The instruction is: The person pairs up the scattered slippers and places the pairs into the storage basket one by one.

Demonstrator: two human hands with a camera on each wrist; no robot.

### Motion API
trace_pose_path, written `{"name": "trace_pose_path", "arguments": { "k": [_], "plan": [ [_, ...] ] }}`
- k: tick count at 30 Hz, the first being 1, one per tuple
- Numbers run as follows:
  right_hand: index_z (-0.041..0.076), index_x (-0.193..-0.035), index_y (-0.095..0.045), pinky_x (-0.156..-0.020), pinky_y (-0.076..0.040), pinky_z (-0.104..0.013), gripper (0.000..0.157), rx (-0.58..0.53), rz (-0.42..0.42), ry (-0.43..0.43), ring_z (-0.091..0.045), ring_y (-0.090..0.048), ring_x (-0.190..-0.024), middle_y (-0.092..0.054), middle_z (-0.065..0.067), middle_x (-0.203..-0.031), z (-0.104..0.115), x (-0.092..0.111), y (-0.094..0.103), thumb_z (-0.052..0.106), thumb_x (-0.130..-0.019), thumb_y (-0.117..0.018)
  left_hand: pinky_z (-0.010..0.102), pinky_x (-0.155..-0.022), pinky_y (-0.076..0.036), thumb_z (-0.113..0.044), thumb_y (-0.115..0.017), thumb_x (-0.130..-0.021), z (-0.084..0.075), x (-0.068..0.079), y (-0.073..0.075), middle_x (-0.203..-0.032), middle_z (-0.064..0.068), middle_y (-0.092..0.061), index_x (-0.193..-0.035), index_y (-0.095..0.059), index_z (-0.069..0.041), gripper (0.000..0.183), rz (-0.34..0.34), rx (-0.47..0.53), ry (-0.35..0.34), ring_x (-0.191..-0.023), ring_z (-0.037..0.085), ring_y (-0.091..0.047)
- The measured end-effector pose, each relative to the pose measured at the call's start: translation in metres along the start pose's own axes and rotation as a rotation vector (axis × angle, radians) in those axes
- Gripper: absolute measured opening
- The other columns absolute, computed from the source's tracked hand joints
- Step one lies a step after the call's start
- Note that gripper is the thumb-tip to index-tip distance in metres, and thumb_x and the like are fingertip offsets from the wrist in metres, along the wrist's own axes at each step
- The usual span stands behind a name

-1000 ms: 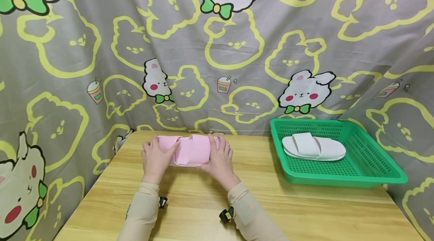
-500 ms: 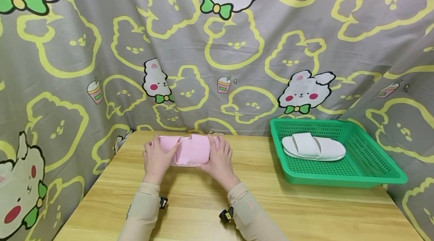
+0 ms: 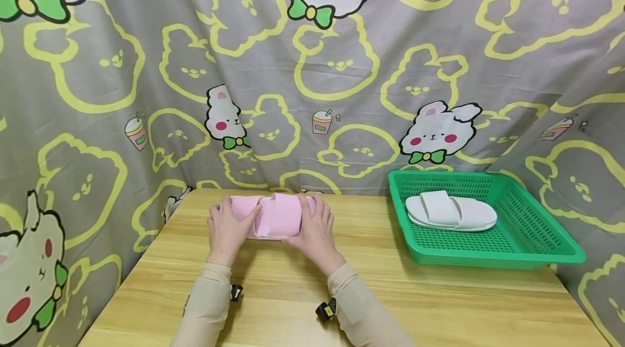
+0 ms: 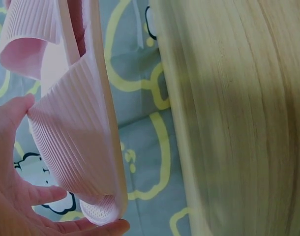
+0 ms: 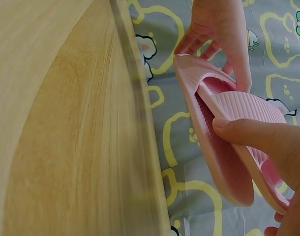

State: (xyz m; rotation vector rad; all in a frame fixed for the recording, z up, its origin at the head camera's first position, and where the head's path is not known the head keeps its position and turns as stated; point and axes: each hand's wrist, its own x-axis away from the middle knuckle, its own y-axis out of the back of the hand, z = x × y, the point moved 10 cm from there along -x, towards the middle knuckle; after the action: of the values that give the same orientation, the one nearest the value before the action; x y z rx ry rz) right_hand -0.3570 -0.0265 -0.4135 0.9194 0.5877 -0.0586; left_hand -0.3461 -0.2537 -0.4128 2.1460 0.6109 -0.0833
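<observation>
A pair of ribbed pink slippers [image 3: 285, 217] is held between both hands above the far part of the table, one slipper tucked into the other with their toes at opposite ends. My left hand [image 3: 228, 234] grips the left end, its thumb on the ribbed strap and its fingertips around the toe, as the left wrist view shows. At the right end my right hand [image 3: 316, 232] holds the other slipper [image 5: 251, 105]; in the right wrist view its thumb presses the near sole edge. The fingers behind the slippers are partly hidden.
A green plastic basket [image 3: 498, 260] stands at the right of the wooden table [image 3: 273, 303]. White slippers [image 3: 451, 211], tucked together likewise, lie inside it. A grey patterned curtain [image 3: 342, 81] hangs behind the table and along its sides.
My left hand has shifted slightly to the right along the pink slippers. The right hand, slippers and basket have hardly moved.
</observation>
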Motion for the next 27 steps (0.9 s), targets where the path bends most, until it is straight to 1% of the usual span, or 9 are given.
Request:
{"name": "trace_pose_path", "arguments": {
  "k": [9, 14, 17, 23, 27],
  "plan": [
    [0.018, -0.144, -0.035, -0.106, -0.029, -0.05, 0.114, 0.012, -0.026, 0.018, -0.036, -0.03, -0.13, -0.033, -0.018, -0.143, 0.001, -0.001, 0.002, 0.043, -0.05, -0.095, 0.06, -0.099, -0.037, -0.075, -0.06, -0.077, -0.001, -0.001, -0.001, -0.136, 0.034, -0.036, -0.147, -0.031, -0.004, 0.104, 0.003, -0.003, -0.008, -0.12, 0.05, -0.04],
    [0.02, -0.144, -0.035, -0.105, -0.031, -0.05, 0.112, 0.016, -0.033, 0.026, -0.037, -0.032, -0.128, -0.034, -0.019, -0.141, 0.002, -0.002, 0.005, 0.044, -0.051, -0.094, 0.06, -0.101, -0.037, -0.072, -0.059, -0.081, -0.001, -0.002, 0.0, -0.138, 0.033, -0.037, -0.148, -0.031, -0.005, 0.099, -0.001, 0.009, -0.015, -0.121, 0.051, -0.041],
    [0.019, -0.143, -0.037, -0.104, -0.032, -0.051, 0.112, 0.011, -0.04, 0.028, -0.037, -0.033, -0.127, -0.034, -0.02, -0.141, 0.002, -0.003, 0.009, 0.042, -0.05, -0.095, 0.06, -0.103, -0.037, -0.068, -0.059, -0.084, -0.001, -0.003, 0.001, -0.138, 0.033, -0.038, -0.149, -0.031, -0.006, 0.095, -0.003, 0.025, -0.032, -0.123, 0.051, -0.042],
    [0.018, -0.143, -0.037, -0.103, -0.031, -0.051, 0.111, -0.027, -0.047, 0.026, -0.039, -0.033, -0.126, -0.031, -0.02, -0.142, -0.004, -0.007, 0.014, 0.04, -0.051, -0.095, 0.061, -0.106, -0.036, -0.066, -0.058, -0.086, -0.004, -0.006, 0.003, -0.139, 0.032, -0.041, -0.15, -0.031, -0.009, 0.09, 0.012, 0.038, -0.098, -0.125, 0.051, -0.044],
    [0.018, -0.142, -0.039, -0.101, -0.031, -0.051, 0.11, -0.046, -0.076, 0.038, -0.039, -0.033, -0.125, -0.032, -0.021, -0.142, -0.008, -0.009, 0.019, 0.04, -0.05, -0.096, 0.063, -0.105, -0.037, -0.066, -0.058, -0.086, -0.009, -0.006, 0.006, -0.141, 0.031, -0.041, -0.152, -0.028, -0.011, 0.091, 0.041, 0.037, -0.178, -0.127, 0.051, -0.044]
  ]
}}
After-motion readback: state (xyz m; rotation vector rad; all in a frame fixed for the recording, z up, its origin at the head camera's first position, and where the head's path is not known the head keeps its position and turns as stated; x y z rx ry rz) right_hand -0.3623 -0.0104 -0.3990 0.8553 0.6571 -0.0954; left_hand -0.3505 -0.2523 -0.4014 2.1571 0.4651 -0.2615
